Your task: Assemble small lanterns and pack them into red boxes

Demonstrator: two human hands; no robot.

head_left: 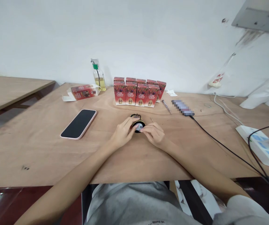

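Observation:
A small round dark object with a gold rim and a ring on top sits on the wooden table in front of me. My left hand has its fingers closed on the object's left side. My right hand pinches it from the right with fingers pressed together. Both forearms rest on the table. What the object's light face shows is too small to read.
Several red boxes stand in rows behind the hands, and one more lies open at the left. A phone lies face down to the left. A bottle of yellow liquid, a small screwdriver, a black cable and a power strip are also here.

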